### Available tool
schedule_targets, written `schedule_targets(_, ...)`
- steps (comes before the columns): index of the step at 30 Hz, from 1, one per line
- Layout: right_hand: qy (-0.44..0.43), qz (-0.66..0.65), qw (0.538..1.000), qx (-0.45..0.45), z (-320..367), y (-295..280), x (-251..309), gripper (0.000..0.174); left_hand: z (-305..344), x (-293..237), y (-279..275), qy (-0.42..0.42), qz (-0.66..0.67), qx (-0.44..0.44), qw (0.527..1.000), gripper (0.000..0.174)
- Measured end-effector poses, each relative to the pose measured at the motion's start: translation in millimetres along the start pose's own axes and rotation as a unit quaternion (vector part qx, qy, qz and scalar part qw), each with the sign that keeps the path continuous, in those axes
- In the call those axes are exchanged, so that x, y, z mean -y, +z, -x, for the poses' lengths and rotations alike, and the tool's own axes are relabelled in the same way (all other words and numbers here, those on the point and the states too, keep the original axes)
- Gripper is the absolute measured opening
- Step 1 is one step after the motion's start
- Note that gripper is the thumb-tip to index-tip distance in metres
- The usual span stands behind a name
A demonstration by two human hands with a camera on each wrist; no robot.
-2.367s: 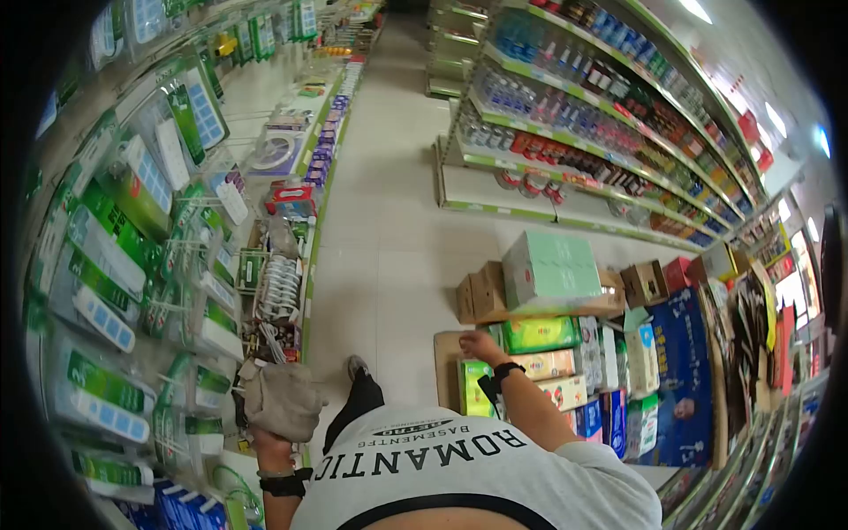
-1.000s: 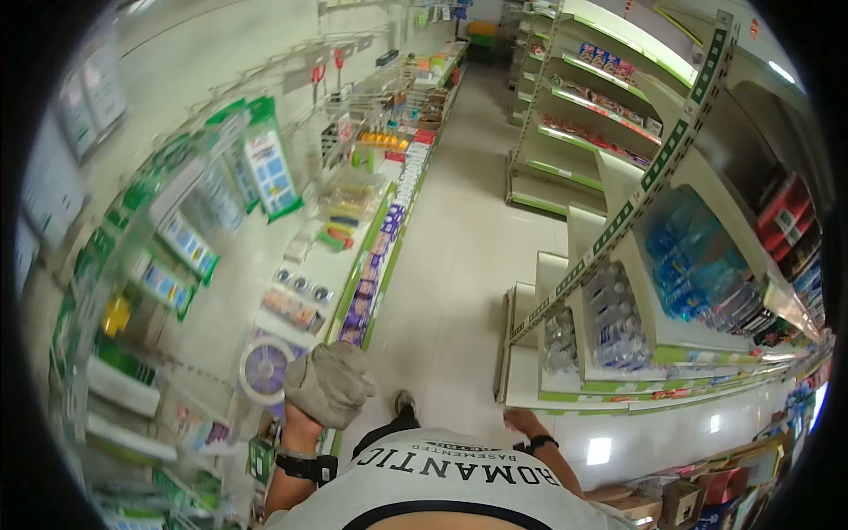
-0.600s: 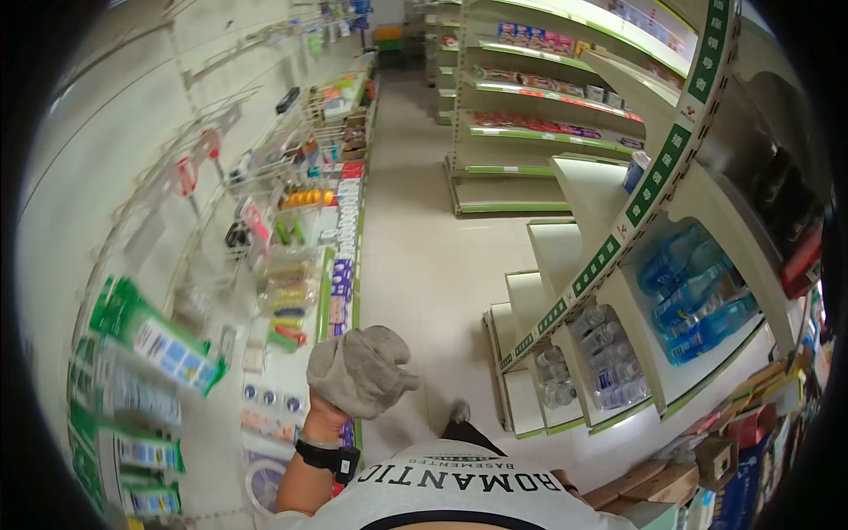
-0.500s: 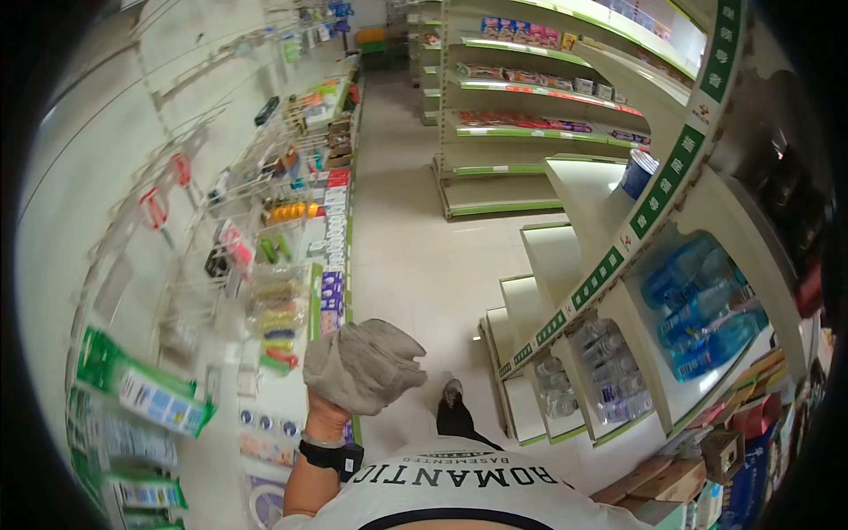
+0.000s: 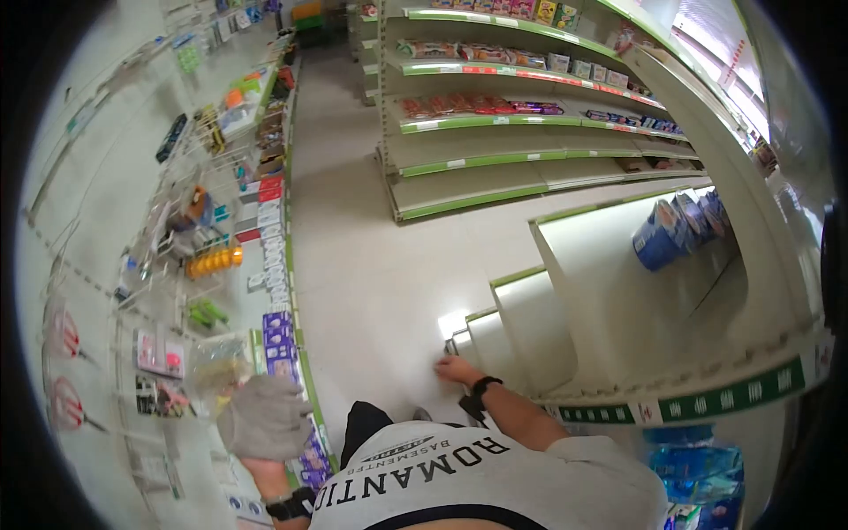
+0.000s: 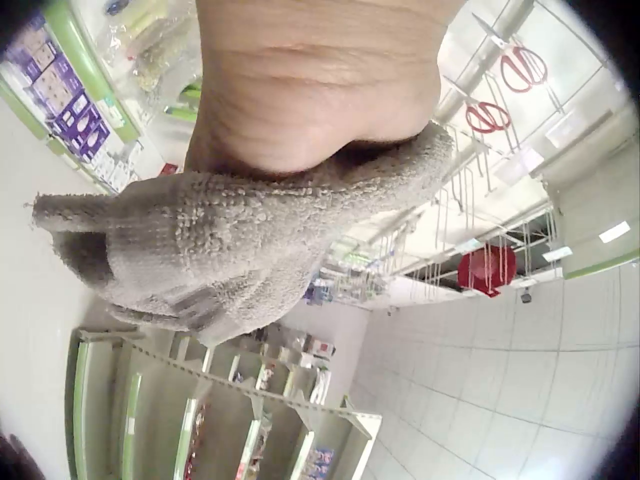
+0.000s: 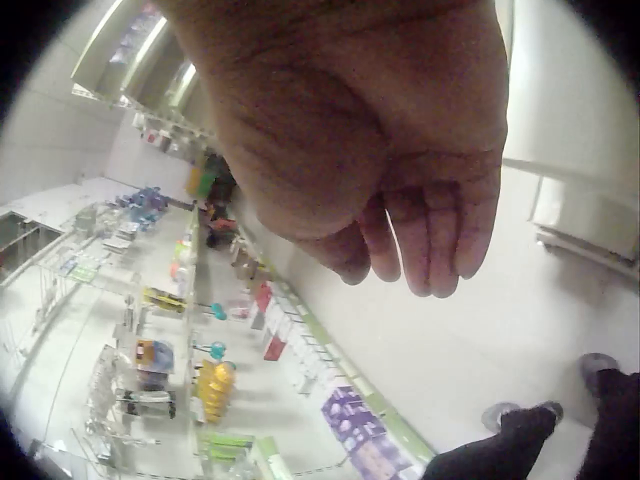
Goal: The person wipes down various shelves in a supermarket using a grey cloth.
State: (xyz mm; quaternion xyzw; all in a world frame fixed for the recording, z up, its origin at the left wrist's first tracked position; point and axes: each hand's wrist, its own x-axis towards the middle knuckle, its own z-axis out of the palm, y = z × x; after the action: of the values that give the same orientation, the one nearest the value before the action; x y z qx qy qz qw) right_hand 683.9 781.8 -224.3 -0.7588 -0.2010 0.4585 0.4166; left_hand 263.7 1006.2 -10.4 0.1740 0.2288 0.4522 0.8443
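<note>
A grey terry cloth is bunched round my left hand, low on the left of the head view. In the left wrist view the heel of this hand runs into the cloth, which covers the fingers; one loose fold sticks out to the side. My right hand hangs beside the lower steps of a shelf end, holding nothing. Its fingers are loosely extended in the right wrist view, slightly bent and pointing down.
A wall rack with scissors and small goods lines the left, above purple boxes along a shelf edge. On the right stand a shelf with blue tubs and, farther back, a snack shelf. The tiled aisle runs between.
The view has moved along the aisle, past the hanging green packs and stacked cartons. The cloth has stayed on my left hand. My right hand, hidden half a second ago, shows again.
</note>
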Motion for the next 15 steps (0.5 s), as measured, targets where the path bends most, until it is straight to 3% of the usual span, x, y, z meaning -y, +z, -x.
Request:
schedule_targets(2, -0.015, 0.017, 1.0, 0.005, -40.9, 3.2, 32.1, 0.036, -31.5, -1.3, -11.3, -0.001, -0.03, 0.016, 0.999, 0.065)
schedule_targets(4, -0.025, 0.031, 0.999, 0.011, -79.9, 0.5, 34.3, 0.039, -69.9, -9.4, -6.2, -0.032, -0.057, 0.207, 0.976, 0.063)
schedule_targets(6, -0.098, 0.296, 0.948, 0.061, -120.5, -10.0, 13.9, 0.038, -113.2, -15.2, -0.8, -0.025, -0.053, 0.166, 0.984, 0.063)
schedule_targets(8, -0.053, 0.487, 0.858, 0.156, -137.9, -24.3, -6.6, 0.036, -164.2, -19.8, 14.1, -0.026, -0.043, 0.107, 0.993, 0.063)
schedule_targets(10, 0.053, 0.526, 0.82, 0.219, -142.9, -45.9, -18.6, 0.044, -224.1, -25.8, 40.5, -0.044, -0.032, 0.076, 0.996, 0.063)
schedule_targets(13, 0.146, 0.475, 0.856, 0.144, -156.2, -79.2, -6.4, 0.044, -324.3, -28.7, 92.4, -0.078, -0.018, 0.036, 0.996, 0.064)
schedule_targets(15, 0.262, 0.362, 0.894, 0.043, -169.1, -104.1, 17.6, 0.037, -388.5, -24.3, 134.8, -0.102, 0.0, -0.005, 0.995, 0.064)
